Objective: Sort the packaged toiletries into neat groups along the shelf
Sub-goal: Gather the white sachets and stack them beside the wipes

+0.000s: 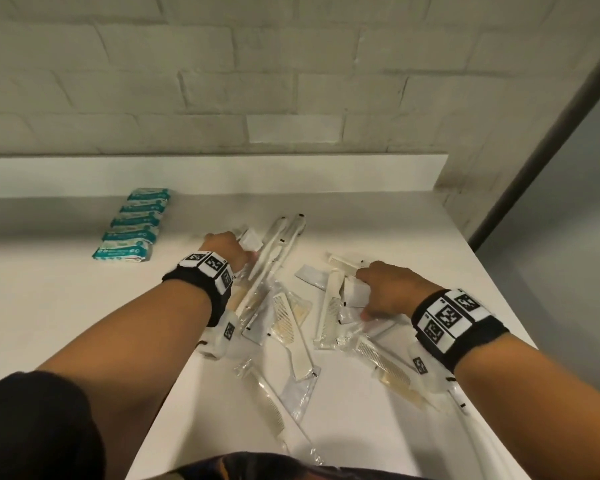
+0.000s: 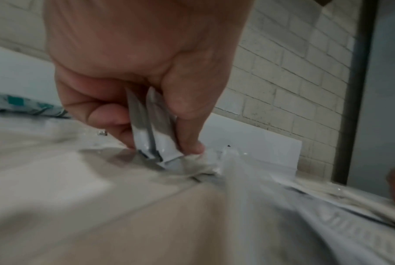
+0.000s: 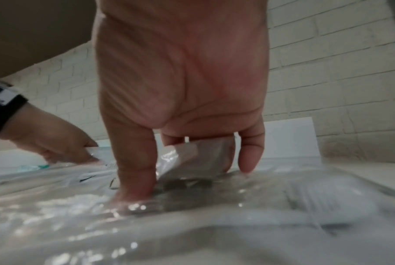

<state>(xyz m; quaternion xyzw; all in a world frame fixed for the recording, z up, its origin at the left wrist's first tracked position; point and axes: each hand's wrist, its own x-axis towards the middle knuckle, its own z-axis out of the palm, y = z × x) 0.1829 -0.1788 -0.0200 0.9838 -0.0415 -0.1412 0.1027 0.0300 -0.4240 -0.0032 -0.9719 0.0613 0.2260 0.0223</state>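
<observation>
Now we're pinching two white sachets in the left hand, right hand gripping another sachet, both over the comb pile.

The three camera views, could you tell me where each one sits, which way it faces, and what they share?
Head: above, looking forward and down at the shelf, both forearms and hands showing.
Left wrist: under the left hand, looking along it at two white sachets pinched in its fingers.
Right wrist: under the right hand, looking at fingers on clear wrapped packets.
Shared: the right wrist and head views both show the left hand.
</observation>
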